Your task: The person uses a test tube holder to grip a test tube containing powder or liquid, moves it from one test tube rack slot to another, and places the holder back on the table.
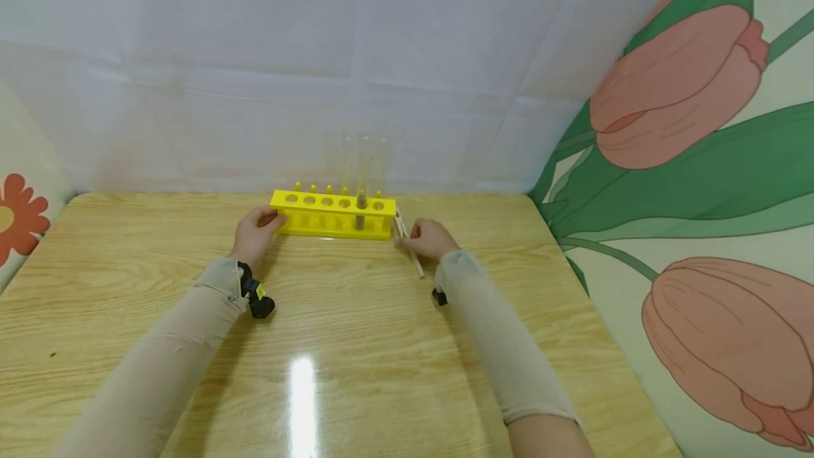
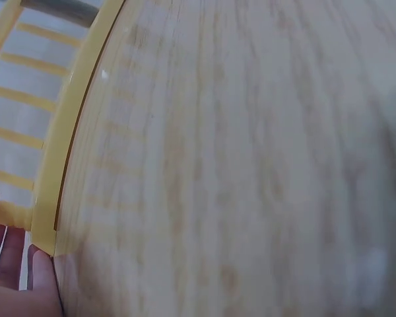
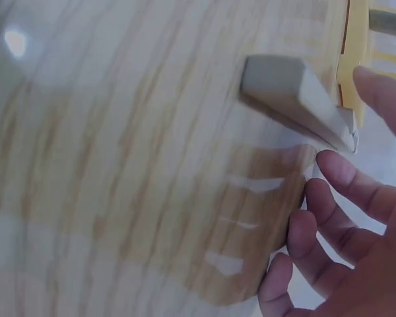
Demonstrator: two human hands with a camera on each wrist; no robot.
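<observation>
A yellow test tube rack stands at the back of the wooden table. My left hand grips its left end, with the fingers around the end post in the left wrist view. Toward the rack's right side stand several clear glass test tubes; one shows a dark grey section low down, inside the rack. A wooden test tube holder lies on the table beside the rack's right end. My right hand is beside this holder, and in the right wrist view its fingers are loosely bent, with thumb and forefinger apart around its far part.
A white sheet hangs directly behind the rack. On the right a cloth with large tulips borders the table. Another flowered cloth is at the left edge.
</observation>
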